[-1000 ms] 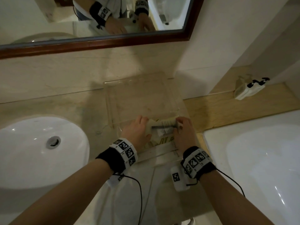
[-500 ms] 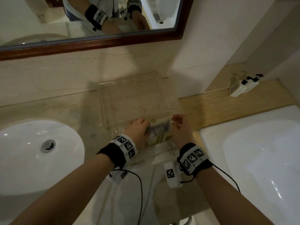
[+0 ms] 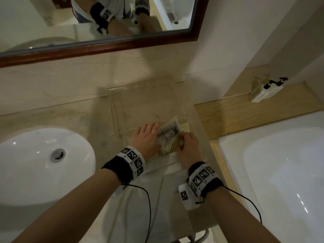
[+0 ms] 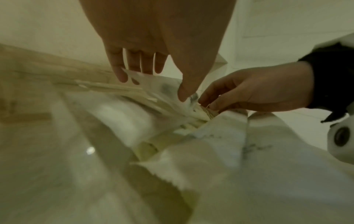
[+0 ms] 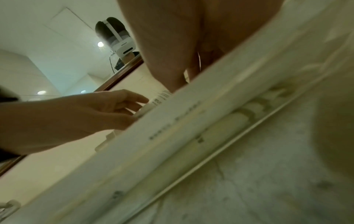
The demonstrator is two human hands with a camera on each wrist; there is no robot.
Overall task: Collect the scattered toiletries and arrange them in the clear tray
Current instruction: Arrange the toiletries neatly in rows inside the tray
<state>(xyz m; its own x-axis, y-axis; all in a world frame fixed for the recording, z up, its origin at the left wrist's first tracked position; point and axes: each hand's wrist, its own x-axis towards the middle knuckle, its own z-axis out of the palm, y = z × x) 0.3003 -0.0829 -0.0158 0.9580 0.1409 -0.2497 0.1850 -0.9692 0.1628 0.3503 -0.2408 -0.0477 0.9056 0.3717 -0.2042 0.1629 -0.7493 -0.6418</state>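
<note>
My left hand (image 3: 146,137) pinches a flat printed sachet (image 3: 168,132) at the near edge of the clear tray (image 3: 145,102) on the table (image 3: 73,116). My right hand (image 3: 188,146), fingers curled, seems to grip the yellowish packets (image 3: 172,146) beneath.

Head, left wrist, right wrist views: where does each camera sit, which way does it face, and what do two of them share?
Head: on the head, looking down at the clear tray; both forearms, left hand, right hand show.
Left wrist: under the left wrist, facing along the fingers to the printed packet.
Right wrist: low at the tray's near edge, facing the mirror.
Shared: each wrist view shows the opposite hand.
</note>
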